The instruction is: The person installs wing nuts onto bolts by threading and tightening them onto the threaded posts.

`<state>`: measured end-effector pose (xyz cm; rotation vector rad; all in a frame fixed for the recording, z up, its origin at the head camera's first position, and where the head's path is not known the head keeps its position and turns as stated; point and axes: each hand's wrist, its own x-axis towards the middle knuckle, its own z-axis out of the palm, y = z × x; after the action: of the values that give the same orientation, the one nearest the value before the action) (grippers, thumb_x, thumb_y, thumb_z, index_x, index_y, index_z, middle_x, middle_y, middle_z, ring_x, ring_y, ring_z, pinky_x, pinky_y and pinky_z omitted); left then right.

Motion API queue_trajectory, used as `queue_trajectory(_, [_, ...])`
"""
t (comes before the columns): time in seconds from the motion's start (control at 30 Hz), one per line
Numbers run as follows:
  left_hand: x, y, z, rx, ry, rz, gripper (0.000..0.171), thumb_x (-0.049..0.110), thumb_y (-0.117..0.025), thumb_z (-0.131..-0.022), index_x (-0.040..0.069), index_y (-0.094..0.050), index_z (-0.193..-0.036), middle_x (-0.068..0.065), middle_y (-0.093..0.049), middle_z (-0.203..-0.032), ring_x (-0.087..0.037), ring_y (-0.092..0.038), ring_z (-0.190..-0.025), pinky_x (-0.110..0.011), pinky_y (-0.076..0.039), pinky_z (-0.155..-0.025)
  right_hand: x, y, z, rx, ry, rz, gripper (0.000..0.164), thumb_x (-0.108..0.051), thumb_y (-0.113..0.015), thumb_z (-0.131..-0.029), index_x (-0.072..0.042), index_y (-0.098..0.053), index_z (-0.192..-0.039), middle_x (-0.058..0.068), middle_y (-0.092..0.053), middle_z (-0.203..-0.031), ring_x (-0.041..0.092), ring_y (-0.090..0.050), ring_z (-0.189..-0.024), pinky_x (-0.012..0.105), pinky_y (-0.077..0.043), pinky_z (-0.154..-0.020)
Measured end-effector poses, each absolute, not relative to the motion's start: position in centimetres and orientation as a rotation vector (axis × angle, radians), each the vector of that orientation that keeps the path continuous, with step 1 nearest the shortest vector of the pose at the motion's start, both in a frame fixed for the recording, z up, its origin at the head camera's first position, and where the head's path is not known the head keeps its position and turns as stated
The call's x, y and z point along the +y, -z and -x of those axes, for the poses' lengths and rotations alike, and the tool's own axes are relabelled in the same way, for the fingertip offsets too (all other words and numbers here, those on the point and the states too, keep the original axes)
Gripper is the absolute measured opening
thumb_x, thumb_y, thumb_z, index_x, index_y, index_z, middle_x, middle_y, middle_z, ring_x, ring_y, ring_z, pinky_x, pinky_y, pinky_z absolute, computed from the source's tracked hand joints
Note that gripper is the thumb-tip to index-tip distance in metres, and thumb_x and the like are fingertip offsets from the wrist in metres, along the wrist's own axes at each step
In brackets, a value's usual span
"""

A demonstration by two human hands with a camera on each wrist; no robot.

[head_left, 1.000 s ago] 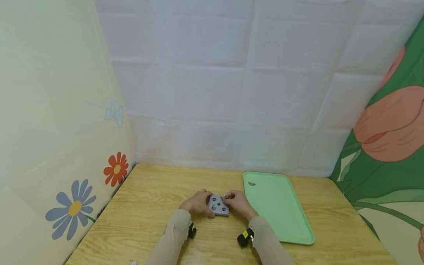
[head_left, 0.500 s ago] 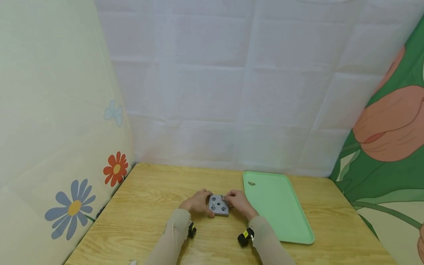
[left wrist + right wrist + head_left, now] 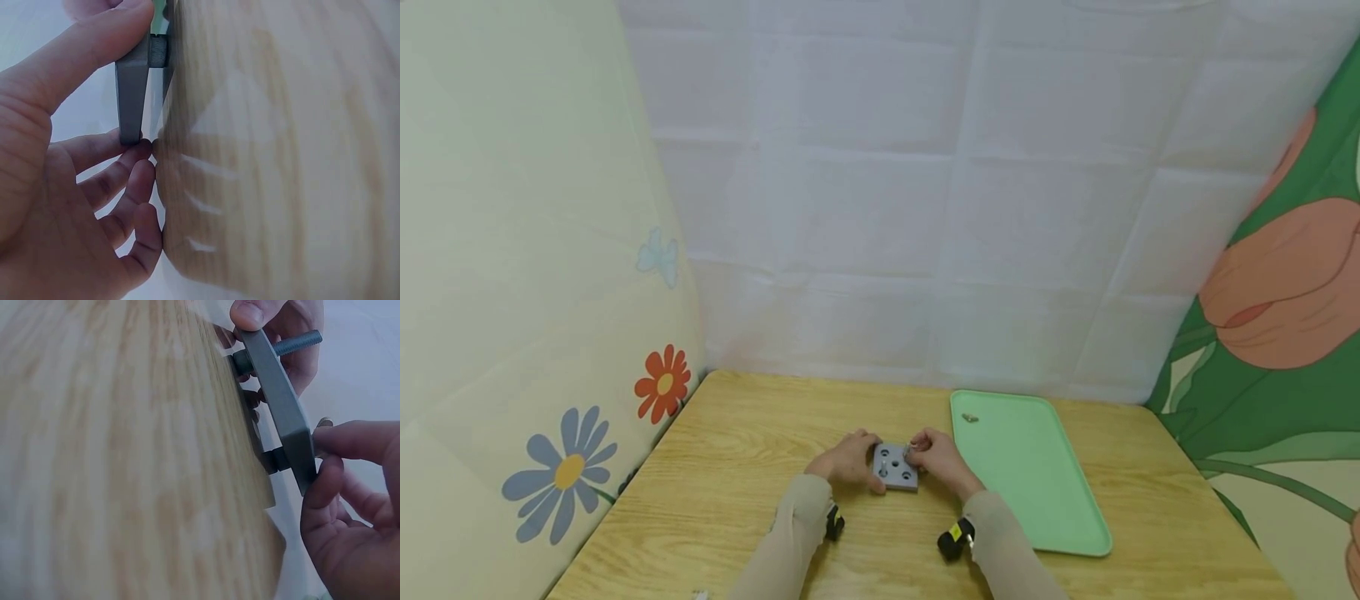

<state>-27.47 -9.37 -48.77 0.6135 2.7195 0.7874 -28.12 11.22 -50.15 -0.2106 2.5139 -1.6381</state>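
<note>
A grey metal plate [image 3: 893, 480] with several holes is held just off the table, between both hands. My left hand [image 3: 847, 459] grips its left side, thumb on the near edge and fingers at the far edge. A threaded bolt [image 3: 299, 342] sticks up through the plate, its knurled head [image 3: 242, 362] underneath. A second bolt head [image 3: 279, 460] shows below the far right corner. Above that corner my right hand [image 3: 942, 457] pinches a small shiny wing nut [image 3: 325, 422], mostly hidden by thumb and forefinger.
A light green tray [image 3: 1037, 475] lies to the right, close to my right hand. In its far left corner rests a brass-coloured wing nut [image 3: 970, 417]. A small pale object [image 3: 701, 595] is cut off at the bottom edge. A white cloth [image 3: 850, 208] hangs behind the wooden table [image 3: 760, 417].
My right thumb and fingers have shifted slightly in their pinch at the plate's far right corner. The left hand and plate stay put.
</note>
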Motion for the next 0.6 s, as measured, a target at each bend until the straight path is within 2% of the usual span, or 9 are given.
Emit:
queue_trajectory(0.17, [-9.36, 48.8, 27.52, 2.717, -0.796, -0.605, 0.078, 0.036, -0.084, -0.069, 0.01, -0.049, -0.134, -0.007, -0.047, -0.129, -0.031, -0.042, -0.122, -0.046, -0.038, -0.096, 11.27, 50.15, 28.16, 2.528, 1.616, 0.243, 0.031, -0.004, -0.071, -0.079, 0.003, -0.059, -0.106, 0.008, -0.057, -0.084, 0.016, -0.054, -0.069, 0.029, -0.047, -0.061])
queue_trajectory(0.33, [-9.37, 48.93, 27.56, 2.718, -0.796, -0.597, 0.08, 0.037, -0.084, -0.068, 0.01, -0.049, -0.134, -0.007, -0.047, -0.13, -0.03, -0.042, -0.122, -0.047, -0.037, -0.097, 11.15, 50.16, 28.18, 2.555, 1.586, 0.227, 0.022, -0.004, -0.072, -0.079, 0.001, -0.062, -0.098, 0.006, -0.058, -0.082, 0.015, -0.054, -0.069, 0.028, -0.048, -0.061])
queue_trajectory(0.6, [-9.35, 48.77, 27.42, 2.712, -0.8, -0.597, 0.079, 0.036, -0.084, -0.068, 0.01, -0.049, -0.134, -0.008, -0.047, -0.13, -0.03, -0.043, -0.121, -0.046, -0.038, -0.096, 11.03, 50.22, 28.08, 2.622, 1.547, 0.227, 0.016, -0.006, -0.074, -0.078, -0.001, -0.061, -0.087, 0.004, -0.057, -0.077, 0.013, -0.052, -0.067, 0.028, -0.047, -0.06])
